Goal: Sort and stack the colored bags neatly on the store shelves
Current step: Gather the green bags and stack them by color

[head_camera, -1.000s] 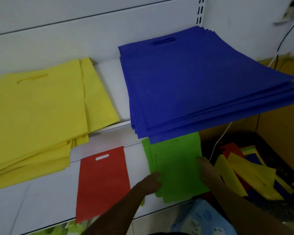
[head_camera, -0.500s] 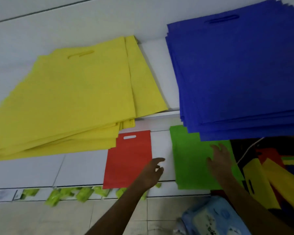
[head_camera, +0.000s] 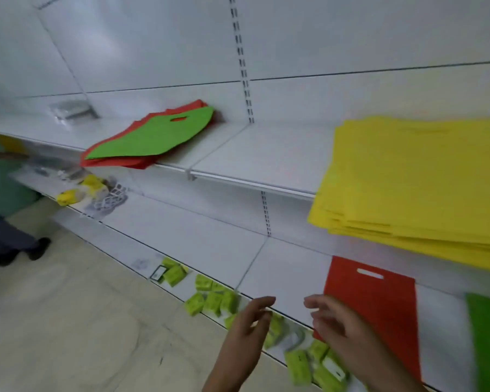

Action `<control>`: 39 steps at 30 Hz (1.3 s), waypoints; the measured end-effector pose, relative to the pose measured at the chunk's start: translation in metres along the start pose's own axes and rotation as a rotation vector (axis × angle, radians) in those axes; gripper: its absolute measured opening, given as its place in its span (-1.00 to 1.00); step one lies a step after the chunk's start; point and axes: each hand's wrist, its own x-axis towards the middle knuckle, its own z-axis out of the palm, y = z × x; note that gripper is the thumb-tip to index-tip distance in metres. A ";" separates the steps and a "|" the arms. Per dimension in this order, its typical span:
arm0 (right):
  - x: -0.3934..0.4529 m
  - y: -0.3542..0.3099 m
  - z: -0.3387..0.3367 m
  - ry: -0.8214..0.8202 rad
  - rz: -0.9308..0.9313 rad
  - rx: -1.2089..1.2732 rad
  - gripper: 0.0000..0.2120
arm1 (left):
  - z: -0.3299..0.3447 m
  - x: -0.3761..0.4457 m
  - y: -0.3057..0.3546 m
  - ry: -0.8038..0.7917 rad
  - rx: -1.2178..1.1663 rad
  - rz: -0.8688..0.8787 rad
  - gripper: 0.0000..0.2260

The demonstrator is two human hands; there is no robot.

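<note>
A single red bag (head_camera: pixel 371 304) lies flat on the lower shelf (head_camera: pixel 210 247) at the lower right of the frame, its handle slot toward the back wall. Just right of it, at the frame edge, one green bag (head_camera: pixel 488 343) shows in part. Above them, on the upper shelf (head_camera: pixel 255 154) at right, sits one thick stack of yellow bags (head_camera: pixel 419 182), overhanging the shelf front. Left of centre on that same shelf lies one green bag on a small pile of red bags (head_camera: pixel 150 137).

Half a second ago the view faced the yellow and blue stacks, with the right hand flat on the green bag; now the view has swung left, the blue stack is out of frame, and both hands are off the bags.

At bottom centre, the left hand (head_camera: pixel 249 321) and right hand (head_camera: pixel 334 321) hover empty, fingers loosely spread. The right hand overlaps the red bag's near left corner; the left is just beside it, above scattered small green packets (head_camera: pixel 210 299) along the shelf foot.
</note>
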 end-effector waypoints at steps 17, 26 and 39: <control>0.145 -0.245 0.138 0.052 -0.488 -0.121 -0.66 | -0.295 0.043 0.056 0.376 -0.027 0.342 -0.70; 0.252 -0.260 0.150 0.149 -0.386 -0.225 -0.77 | -0.388 0.156 0.087 0.311 0.168 0.526 -0.75; 0.342 -0.276 0.154 0.296 -0.118 -0.452 -0.79 | -0.447 0.308 0.103 0.143 0.854 0.253 -0.56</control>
